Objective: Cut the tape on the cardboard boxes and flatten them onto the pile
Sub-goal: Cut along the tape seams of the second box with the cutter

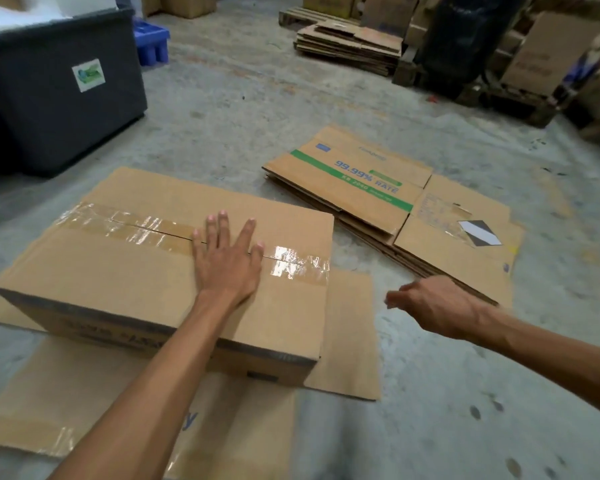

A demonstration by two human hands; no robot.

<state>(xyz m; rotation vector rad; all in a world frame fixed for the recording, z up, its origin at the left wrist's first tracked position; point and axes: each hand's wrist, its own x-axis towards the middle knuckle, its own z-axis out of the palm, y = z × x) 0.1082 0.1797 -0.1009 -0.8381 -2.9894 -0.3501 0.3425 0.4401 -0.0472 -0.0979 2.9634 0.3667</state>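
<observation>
The left hand (pixel 227 258) lies flat with straight, spread fingers on the top of a cardboard box (pixel 146 268), pressing over the seam where a strip of clear tape (pixel 125 226) runs across the closed flaps. The tape stretches away on both sides of the palm and shines in crinkled patches just right of the fingertips. The box stands uncollapsed on the concrete floor (pixel 430 393), with its opened lower flaps (pixel 347 337) spread flat around it, nearest the person and to the right of the pressing hand.

The right hand (pixel 433 306) hovers in the air to the right of the box, touching nothing; it is blurred, and its fingers seem loosely curled with nothing in them.

Just beyond the right hand lies the pile of flattened boxes (pixel 378 199), the top sheet bearing a green stripe and blue print. Well beyond the left hand, to its left, stands a dark bin (pixel 49 105) with a small sticker. Farther off still, a second stack of flattened cardboard (pixel 350 43) rests by wooden pallets.
</observation>
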